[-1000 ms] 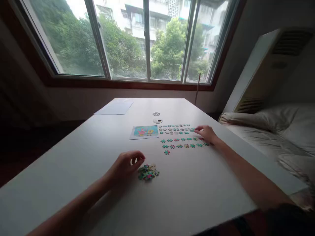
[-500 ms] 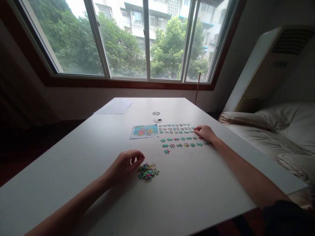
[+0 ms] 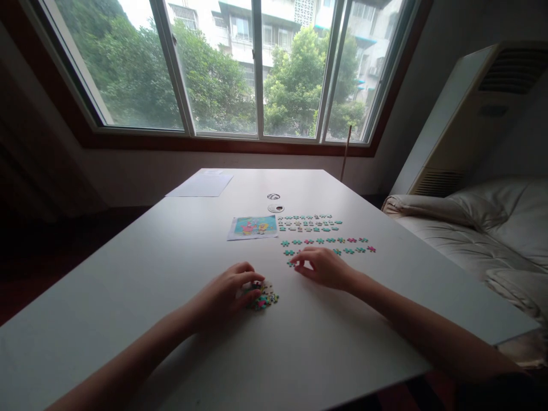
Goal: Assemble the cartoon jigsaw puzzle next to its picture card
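My left hand [image 3: 226, 292] rests on the white table [image 3: 180, 268], its fingertips curled onto a small heap of coloured puzzle pieces [image 3: 264, 298]. It seems to pinch one piece in the heap. My right hand [image 3: 323, 266] lies to the right of the heap. Its fingers are bent down beside a single loose piece [image 3: 291, 263] under the lower rows. Rows of sorted puzzle pieces [image 3: 325, 244] lie beyond it, with more rows [image 3: 309, 222] farther back. A picture card [image 3: 253, 226] lies left of the rows.
A sheet of paper [image 3: 200, 185] lies at the far left of the table. Two small round objects [image 3: 275, 208] sit behind the card. A bed with pale bedding [image 3: 483, 228] stands to the right, and a window [image 3: 257, 68] fills the far wall.
My right hand has moved from the far right end of the rows back toward me, down to the loose piece. My left hand has closed onto the heap.
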Motion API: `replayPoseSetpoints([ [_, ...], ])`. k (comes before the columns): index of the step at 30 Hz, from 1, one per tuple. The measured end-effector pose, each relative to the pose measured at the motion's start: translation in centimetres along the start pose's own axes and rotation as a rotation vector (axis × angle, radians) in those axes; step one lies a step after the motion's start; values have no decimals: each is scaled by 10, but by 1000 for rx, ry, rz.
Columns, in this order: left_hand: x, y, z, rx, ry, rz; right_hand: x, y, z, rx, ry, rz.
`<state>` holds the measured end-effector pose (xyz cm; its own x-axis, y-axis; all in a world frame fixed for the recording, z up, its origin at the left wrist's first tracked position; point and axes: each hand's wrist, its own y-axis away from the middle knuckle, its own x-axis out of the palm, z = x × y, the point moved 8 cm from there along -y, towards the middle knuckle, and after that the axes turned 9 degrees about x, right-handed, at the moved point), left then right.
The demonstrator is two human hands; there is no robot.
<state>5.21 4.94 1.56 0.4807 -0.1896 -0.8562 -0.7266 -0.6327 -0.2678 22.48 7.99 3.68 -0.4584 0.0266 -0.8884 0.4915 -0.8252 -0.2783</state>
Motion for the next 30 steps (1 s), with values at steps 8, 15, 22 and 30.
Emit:
replayPoseSetpoints([
  [8, 8, -9, -4, -30, -116, -22, 24, 12, 39, -135, -3, 92],
  [15, 6, -10, -4, -49, -70, -72, 28, 15, 43, -139, 16, 70],
  [22, 0, -14, -10, -42, -19, -131, 29, 15, 43, -108, -36, 47],
  [30, -9, -11, -25, 99, -109, -249, 22, 14, 42, -101, -172, -34],
])
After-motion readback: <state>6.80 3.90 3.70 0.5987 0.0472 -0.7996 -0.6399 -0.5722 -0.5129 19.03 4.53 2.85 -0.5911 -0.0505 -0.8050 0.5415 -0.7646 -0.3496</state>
